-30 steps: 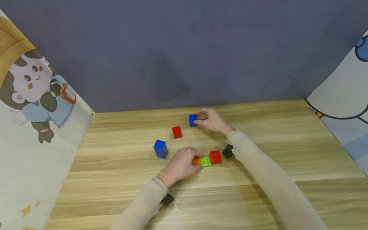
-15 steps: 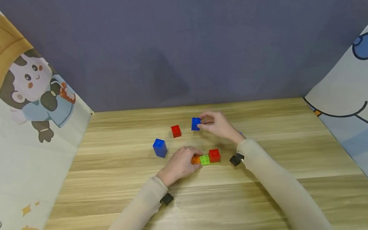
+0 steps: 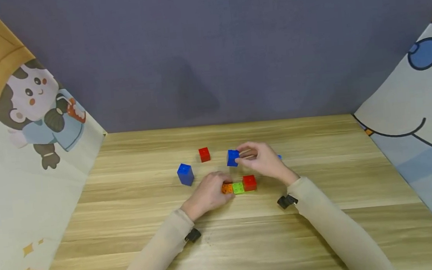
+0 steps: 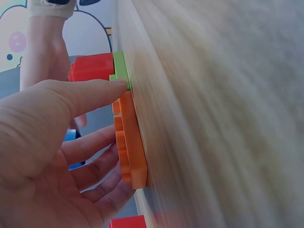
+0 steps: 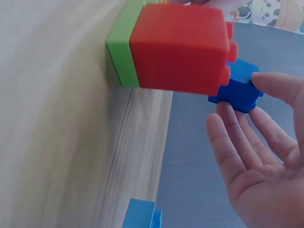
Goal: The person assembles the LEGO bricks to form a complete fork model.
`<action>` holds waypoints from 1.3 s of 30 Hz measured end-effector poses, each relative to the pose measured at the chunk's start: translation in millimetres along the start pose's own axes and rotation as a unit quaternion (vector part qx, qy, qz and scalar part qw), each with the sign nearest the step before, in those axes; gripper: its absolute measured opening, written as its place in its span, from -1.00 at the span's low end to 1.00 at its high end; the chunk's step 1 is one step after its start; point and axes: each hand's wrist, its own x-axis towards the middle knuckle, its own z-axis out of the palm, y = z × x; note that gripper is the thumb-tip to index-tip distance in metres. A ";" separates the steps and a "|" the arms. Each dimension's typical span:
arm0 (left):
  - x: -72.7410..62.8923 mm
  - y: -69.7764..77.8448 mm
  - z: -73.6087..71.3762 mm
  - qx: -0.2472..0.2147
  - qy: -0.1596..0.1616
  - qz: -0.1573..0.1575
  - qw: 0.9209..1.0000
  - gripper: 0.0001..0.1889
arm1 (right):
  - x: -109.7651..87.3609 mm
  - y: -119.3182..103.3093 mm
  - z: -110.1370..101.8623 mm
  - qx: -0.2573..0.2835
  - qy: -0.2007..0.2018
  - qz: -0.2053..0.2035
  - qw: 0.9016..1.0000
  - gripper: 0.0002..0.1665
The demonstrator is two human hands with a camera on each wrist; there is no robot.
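Observation:
My left hand (image 3: 208,192) grips the low orange toy brick (image 4: 134,147) lying flat on the table, thumb on the near side and fingers on the far side. Joined in line with it is a light green brick (image 3: 238,188), which carries a red block (image 5: 180,50) on its right end. Between thumb and fingertips, my right hand (image 3: 263,160) pinches a blue block (image 5: 240,85). That block is held up behind the row, a little above it. In the left wrist view, the blue block (image 4: 72,136) is mostly hidden behind my left fingers.
A tall blue block (image 3: 185,175) stands left of my left hand. A small red block (image 3: 204,155) sits farther back. Behind my right wrist, a lighter blue block (image 5: 139,213) is mostly hidden in the head view. Upright panels border the wooden table (image 3: 248,243).
My right hand has brought the blue block from the rear of the table toward the joined row. The left hand keeps its grip on the orange brick.

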 end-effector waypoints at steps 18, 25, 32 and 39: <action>-4.6 -2.2 -1.1 -0.001 0.007 -0.002 1.000 -0.54 | -20.2 -2.2 5.0 0.006 -0.026 -0.004 1.000 -0.56; -5.2 -4.3 -3.1 0.000 0.010 -0.004 1.000 -0.61 | -26.1 0.4 7.6 -0.011 -0.036 -0.007 0.999 -0.55; -3.6 -4.4 -4.1 0.005 0.009 -0.001 1.000 -0.65 | -31.0 1.6 9.2 -0.036 -0.050 -0.022 0.998 -0.58; -4.3 -4.4 -4.6 0.001 0.006 0.001 1.000 -0.67 | -36.0 3.1 12.5 -0.074 -0.060 -0.040 0.995 -0.60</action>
